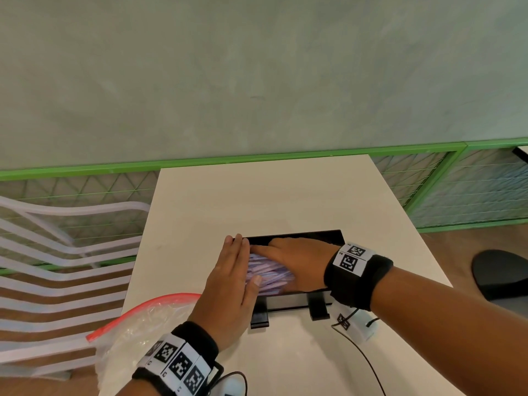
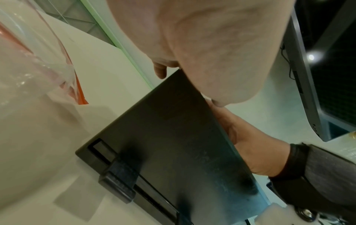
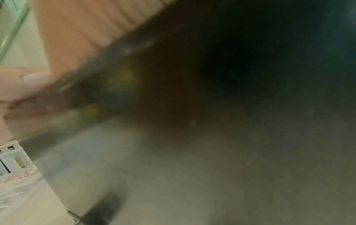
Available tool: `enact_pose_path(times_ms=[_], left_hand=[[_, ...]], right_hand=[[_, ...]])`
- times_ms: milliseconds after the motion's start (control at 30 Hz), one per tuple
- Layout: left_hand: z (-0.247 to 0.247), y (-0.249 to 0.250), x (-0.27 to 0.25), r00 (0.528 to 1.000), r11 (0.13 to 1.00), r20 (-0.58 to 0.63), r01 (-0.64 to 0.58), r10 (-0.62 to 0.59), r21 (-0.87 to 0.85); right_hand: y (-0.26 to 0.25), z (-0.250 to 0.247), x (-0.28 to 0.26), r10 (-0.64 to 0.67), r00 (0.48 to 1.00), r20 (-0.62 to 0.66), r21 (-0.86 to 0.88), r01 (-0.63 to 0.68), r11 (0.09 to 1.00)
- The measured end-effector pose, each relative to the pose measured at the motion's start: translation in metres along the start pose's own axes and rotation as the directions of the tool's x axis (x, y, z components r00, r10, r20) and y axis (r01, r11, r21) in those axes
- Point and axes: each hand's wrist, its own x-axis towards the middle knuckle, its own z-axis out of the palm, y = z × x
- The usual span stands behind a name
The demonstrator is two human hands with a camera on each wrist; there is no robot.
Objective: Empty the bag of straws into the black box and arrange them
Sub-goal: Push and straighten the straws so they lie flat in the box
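Note:
The black box stands mid-table on two black feet and holds a pile of lavender straws. My left hand lies flat along the box's left edge, fingers straight, thumb over the straws. Reaching in from the right, my right hand rests flat on the straws with its fingers pointing left. The clear bag with a red zip strip lies on the table's near left corner. In the left wrist view the box's outer wall sits under my left palm. The right wrist view is dark and blurred.
The white table ends close to the box's right side. A white slatted chair stands on the left, and a green mesh fence runs behind. A dark round seat is at the right. A black cable trails near the front edge.

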Motion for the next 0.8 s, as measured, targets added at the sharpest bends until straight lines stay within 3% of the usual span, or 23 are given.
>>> enact_pose_path(times_ms=[133, 233, 300, 400, 500, 567, 667, 733, 800], left_hand=[[0.0, 0.002, -0.001, 0.999, 0.998, -0.018, 0.029, -0.03, -0.064], [-0.002, 0.003, -0.001, 0.999, 0.991, -0.017, 0.041, -0.043, -0.125], [-0.004, 0.005, -0.001, 0.999, 0.99, -0.009, 0.044, -0.046, -0.135], [-0.005, 0.007, -0.002, 0.999, 0.99, -0.007, 0.035, -0.036, -0.135], [-0.003, 0.006, -0.002, 1.0, 0.992, -0.009, 0.027, -0.029, -0.123], [-0.004, 0.004, -0.001, 1.0, 0.994, 0.0, 0.019, -0.019, -0.106], [-0.005, 0.002, 0.0, 1.0, 0.996, -0.018, 0.016, -0.018, -0.09], [-0.008, 0.003, 0.001, 0.998, 0.999, -0.057, 0.005, -0.007, -0.04], [-0.011, 0.005, 0.003, 0.992, 0.998, -0.114, -0.044, 0.05, 0.048]], right_hand=[[-0.004, -0.005, 0.003, -0.04, 0.999, 0.03, 0.107, 0.036, 0.994], [0.0, -0.01, -0.009, 0.057, 0.995, -0.076, 0.225, -0.039, 0.974], [0.006, -0.006, -0.02, 0.111, 0.983, -0.147, 0.15, -0.089, 0.985], [0.008, 0.006, -0.027, 0.143, 0.985, -0.097, 0.071, -0.137, 0.988], [0.004, 0.013, -0.027, 0.241, 0.967, -0.079, 0.339, -0.201, 0.919], [0.003, 0.01, -0.031, 0.285, 0.944, -0.167, 0.422, -0.192, 0.886], [0.003, 0.002, -0.04, 0.267, 0.93, -0.251, 0.199, -0.22, 0.955], [0.001, -0.002, -0.041, 0.242, 0.961, -0.131, 0.096, -0.23, 0.968], [0.0, -0.003, -0.04, 0.276, 0.961, -0.022, 0.107, -0.272, 0.956]])
